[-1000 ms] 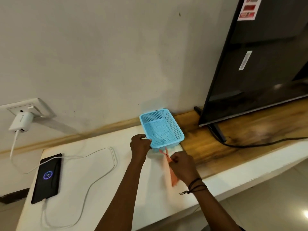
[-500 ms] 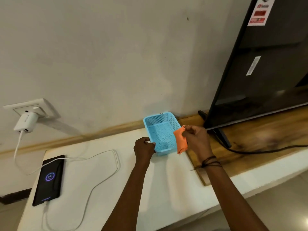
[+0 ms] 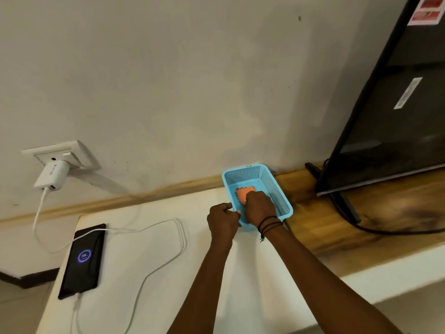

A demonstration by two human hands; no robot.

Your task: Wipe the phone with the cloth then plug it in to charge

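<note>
A black phone (image 3: 82, 260) lies flat at the left of the white counter, its screen lit with a charging ring. A white cable (image 3: 156, 259) runs from its lower end in a loop up to a white charger (image 3: 51, 175) plugged into the wall socket. The orange cloth (image 3: 244, 193) lies folded inside the blue mesh basket (image 3: 277, 189) at the back of the counter. My right hand (image 3: 258, 208) is inside the basket, fingers curled on the cloth. My left hand (image 3: 222, 219) grips the basket's near left rim.
A large black TV (image 3: 395, 112) stands on the wooden part of the counter (image 3: 361, 227) at the right, with its stand foot and a black cord (image 3: 397, 230) close to the basket. The wall runs right behind the basket. The counter's front edge is near.
My right hand lifted the orange cloth off the counter, carried it over the rim and lowered it into the blue basket. My left hand stayed on the basket's rim.
</note>
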